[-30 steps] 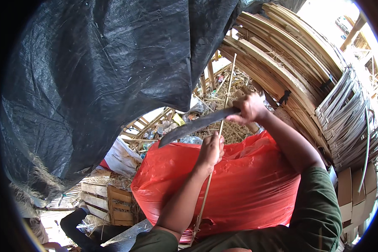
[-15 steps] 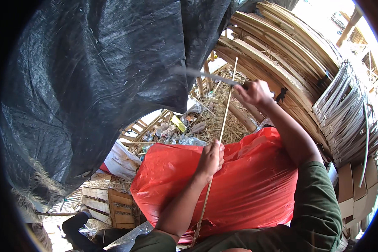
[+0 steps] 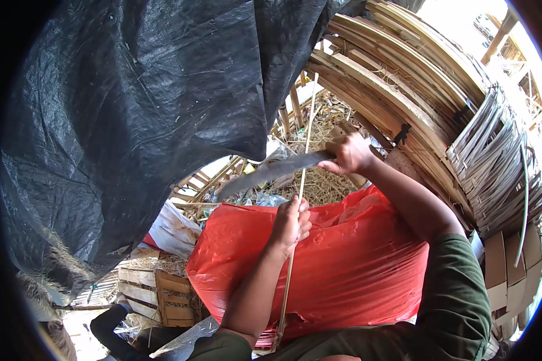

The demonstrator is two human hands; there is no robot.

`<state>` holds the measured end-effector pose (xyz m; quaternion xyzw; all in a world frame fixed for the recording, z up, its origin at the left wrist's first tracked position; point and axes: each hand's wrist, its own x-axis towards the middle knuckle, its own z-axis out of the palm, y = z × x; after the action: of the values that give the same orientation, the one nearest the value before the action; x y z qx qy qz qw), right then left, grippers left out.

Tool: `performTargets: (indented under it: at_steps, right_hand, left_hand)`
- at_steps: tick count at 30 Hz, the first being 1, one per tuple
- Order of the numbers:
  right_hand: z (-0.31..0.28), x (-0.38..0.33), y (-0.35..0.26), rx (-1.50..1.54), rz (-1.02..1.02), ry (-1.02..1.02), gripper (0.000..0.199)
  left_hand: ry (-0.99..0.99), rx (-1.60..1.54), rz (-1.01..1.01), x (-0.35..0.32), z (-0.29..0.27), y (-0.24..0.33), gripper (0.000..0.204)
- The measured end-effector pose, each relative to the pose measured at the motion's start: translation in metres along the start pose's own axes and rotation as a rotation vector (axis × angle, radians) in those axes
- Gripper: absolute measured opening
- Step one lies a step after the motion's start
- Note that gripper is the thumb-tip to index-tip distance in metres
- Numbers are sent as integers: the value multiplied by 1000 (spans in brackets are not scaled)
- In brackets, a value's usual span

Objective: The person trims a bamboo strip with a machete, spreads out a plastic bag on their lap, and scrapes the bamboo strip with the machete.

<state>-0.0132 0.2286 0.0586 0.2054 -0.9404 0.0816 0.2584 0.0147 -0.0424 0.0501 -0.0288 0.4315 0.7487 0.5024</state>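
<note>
My left hand point(image 3: 291, 223) is closed around a long thin bamboo strip point(image 3: 311, 117), which slants up and away from my lap across a red plastic sheet point(image 3: 355, 259). My right hand point(image 3: 350, 151) grips the handle of a machete point(image 3: 274, 170). Its broad dark blade points left and crosses the strip above my left hand; whether the edge touches the strip I cannot tell. The handle is mostly hidden inside my fingers. The red sheet covers something bulky in front of my body.
A large black tarp point(image 3: 156, 102) hangs at the left. Stacked wooden slats point(image 3: 397, 102) and a bundle of pale strips point(image 3: 494, 156) stand at the right. Beyond the red sheet, straw and litter point(image 3: 325, 186) cover the ground. A wooden crate point(image 3: 170, 298) sits at the lower left.
My right hand has brought the machete nearer and lower along the strip, its blade now tilting down to the left. My left hand and the strip's top have shifted slightly left.
</note>
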Motion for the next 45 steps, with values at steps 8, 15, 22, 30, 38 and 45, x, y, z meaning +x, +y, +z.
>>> performTargets:
  at_steps: [8, 15, 22, 30, 38, 45]
  right_hand:
    - [-4, -1, -5, 28, 177, 59, 61]
    - [-2, -2, 23, -68, 259, 16, 60]
    - [-14, -5, 44, -130, 188, 26, 61]
    - [-14, 7, 39, -18, 41, 46, 68]
    - [-24, -1, 22, -186, 6, 20, 63]
    - [-30, -13, 51, -55, 390, -40, 60]
  left_hand:
    - [-23, 19, 41, -1, 5, 4, 38]
    - [3, 77, 45, -5, 12, 2, 39]
    - [23, 98, 2, -11, 24, 0, 38]
    - [41, 140, 39, -11, 23, -7, 40]
    - [32, 149, 42, -8, 22, -9, 39]
    - [31, 161, 27, -6, 27, -10, 41]
